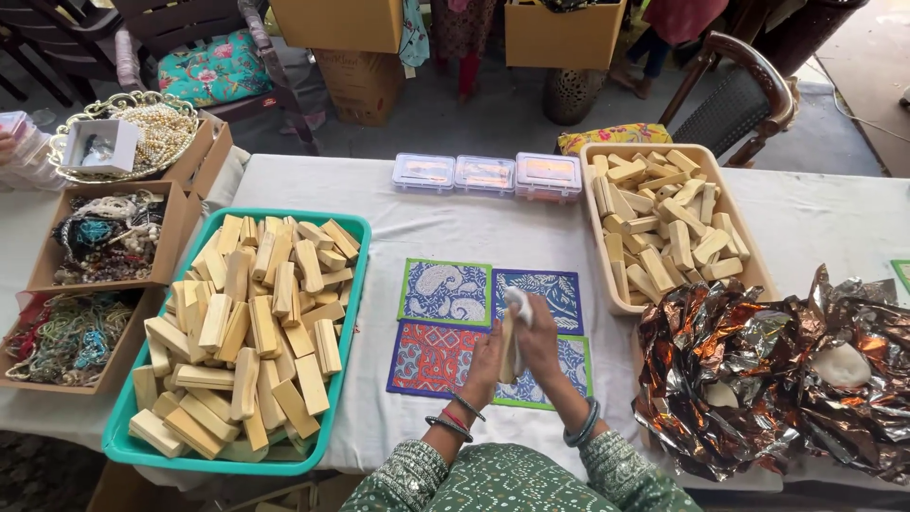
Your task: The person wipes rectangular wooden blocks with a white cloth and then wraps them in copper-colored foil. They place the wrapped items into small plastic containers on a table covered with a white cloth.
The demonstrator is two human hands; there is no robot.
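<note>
Green patterned sleeves (502, 479) sit right at the bottom edge, so that's the closest bit; both wrists have bangles on them. From there the left hand (486, 365) comes up and wraps around the lower end of a pale wooden stick (509, 343), fingers curled snug on it; the right hand (540, 334) is closed around a small white cloth (518, 305) and pressed against the upper part of the same stick; so both hands are shut on something, and the stick stands roughly upright between them, over the middle of the table.

Right under the hands lie four square patterned mats (445, 292) in blue, red and green borders, set two by two on the white tablecloth (398, 228); the hands cover part of the lower right one.

Off to the left there's a teal plastic tray (336, 384) heaped with the same kind of pale wooden sticks; on the right, further back, a beige plastic tub (597, 152) holds another pile of them; three clear lidded plastic boxes (486, 173) sit in a row between the two, at the far side.

Crumpled copper and silver foil (758, 370) sprawls at the right; cardboard boxes of beaded jewellery (100, 237) line the left edge; chairs and brown cartons stand beyond the table.
</note>
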